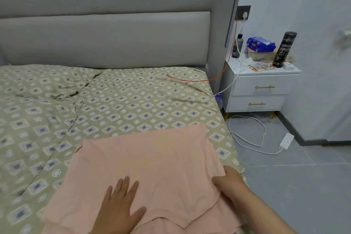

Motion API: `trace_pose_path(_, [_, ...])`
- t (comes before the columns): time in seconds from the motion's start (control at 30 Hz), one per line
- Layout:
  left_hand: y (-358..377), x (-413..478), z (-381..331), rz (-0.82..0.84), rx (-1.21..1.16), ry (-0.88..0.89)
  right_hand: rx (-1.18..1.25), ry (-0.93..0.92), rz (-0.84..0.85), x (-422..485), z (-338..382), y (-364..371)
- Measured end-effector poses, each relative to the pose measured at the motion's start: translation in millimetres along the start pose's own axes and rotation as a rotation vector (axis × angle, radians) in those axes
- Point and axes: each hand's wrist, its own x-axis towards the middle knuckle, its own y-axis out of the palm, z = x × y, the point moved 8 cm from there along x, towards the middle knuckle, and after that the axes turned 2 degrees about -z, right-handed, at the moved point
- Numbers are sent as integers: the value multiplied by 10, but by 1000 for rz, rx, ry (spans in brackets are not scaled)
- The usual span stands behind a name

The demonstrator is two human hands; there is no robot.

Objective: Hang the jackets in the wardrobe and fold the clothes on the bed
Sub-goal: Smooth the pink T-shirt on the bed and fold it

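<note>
At the bed's (133, 104) near right edge lies the pink top (152, 163), spread out. Our left hand (117, 209) presses it flat with straight fingers, and our right hand (229, 186) pinches its side edge. We should anchor with 1 palm and fold that edge across evenly.

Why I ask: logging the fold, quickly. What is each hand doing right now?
Left hand: open, pressing flat on the pink garment.
Right hand: gripping the pink garment's right edge.
</note>
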Motion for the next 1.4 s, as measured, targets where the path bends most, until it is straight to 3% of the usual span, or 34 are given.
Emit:
trace_pose_path(0.17, [0,-199,-262,200,44,58,350,36,65,-53,-9,119])
trace_pose_path(0.23, [-29,-157,-248,171,4,24,494,55,156,-74,41,232])
trace_pose_path(0.3, [87,-165,-319,247,-8,76,503,-3,190,-92,141,313])
trace_pose_path(0.4, [138,-160,-497,205,86,149,432,-112,229,-179,372,527])
trace_pose_path(0.5, [150,22,-375,154,-189,52,268,-255,321,-334,679,958])
trace_pose_path(0.67, [-225,297,-62,19,-1235,-401,-120,-290,506,-657,654,1770])
trace_pose_path(0.7, [-256,321,-57,46,-1342,-448,-154,-271,510,-697,564,1849])
trace_pose_path(0.87, [-365,624,-316,254,-1127,-394,-170,-349,460,-744,461,1935])
trace_pose_path(0.97, [-341,783,-433,294,-1258,-525,-141,-379,386,-732,511,1892])
trace_pose_path(1.1, [-432,1035,-391,161,-1300,-478,-155,-383,326,-669,615,2026])
trace_pose_path(1.27, [-615,1103,96,96,-1091,-377,-251,-497,457,-969,980,2502])
trace_pose_path(1.4, [-820,990,865,-105,-1167,-423,-414,-646,617,-1307,1063,2922])
